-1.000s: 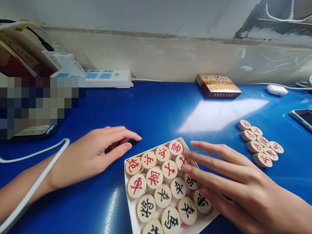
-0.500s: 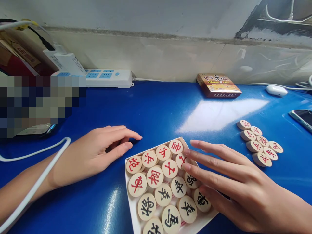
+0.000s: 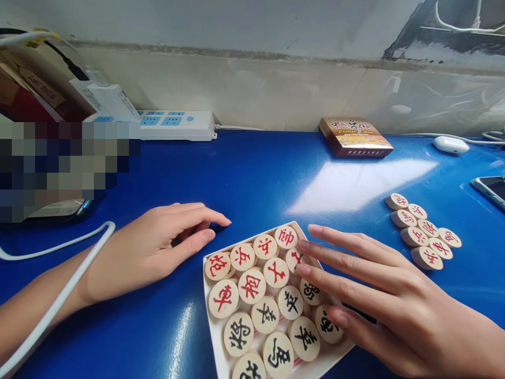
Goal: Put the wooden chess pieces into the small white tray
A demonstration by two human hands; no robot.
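Observation:
Round wooden Chinese chess pieces fill a white tray (image 3: 216, 329) on the blue table, with red-lettered ones like (image 3: 223, 298) at the far side and black-lettered ones like (image 3: 238, 333) nearer me. My right hand (image 3: 389, 287) lies spread over the tray's right corner, its fingertips over the pieces and holding none. My left hand (image 3: 165, 242) rests loosely curled on the table, left of the tray, its fingertips near the tray's far corner and holding nothing. Several more pieces (image 3: 420, 232) lie in a loose cluster to the right.
A white power strip (image 3: 173, 125) lies against the wall, and a Chinese chess box (image 3: 355, 138) stands behind the tray. A white cable (image 3: 51, 279) crosses my left forearm. A phone (image 3: 491, 190) sits at the right edge, and a white oval device (image 3: 450, 145) lies near the wall.
The whole view drifts slightly. Both hands and the pieces keep their places relative to one another.

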